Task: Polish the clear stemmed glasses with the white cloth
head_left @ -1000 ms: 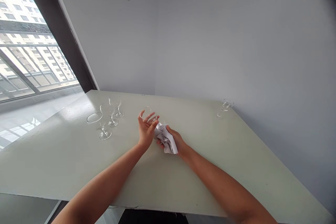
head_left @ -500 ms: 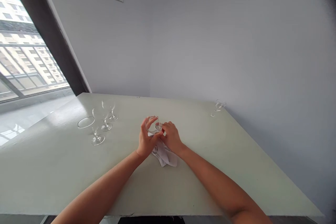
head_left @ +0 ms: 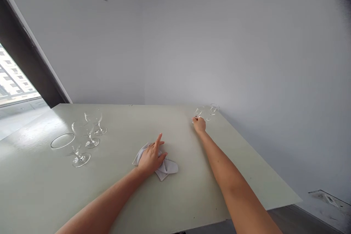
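My left hand (head_left: pixel 151 156) rests over a crumpled pale grey cloth (head_left: pixel 170 167) on the table, its fingers apart and one pointing up. Stretched out toward the far right, my right hand (head_left: pixel 199 123) has its fingers closed on a clear stemmed glass (head_left: pixel 198 111), whose bowl shows above the fist. The lower part of that glass is mostly hidden by the hand. Just to its right, near the far corner, is another clear glass (head_left: pixel 214 109).
Three stemmed glasses stand in a slanting row at the left: a near one (head_left: pixel 80 157), a middle one (head_left: pixel 91 139) and a far one (head_left: pixel 100 128). The pale table (head_left: pixel 123 201) meets grey walls behind and has an edge along the right. A window (head_left: pixel 15 76) is at the far left.
My right hand has carried the glass from the middle to the far right. My left hand has let go of it and dropped onto the cloth. The view has swung right.
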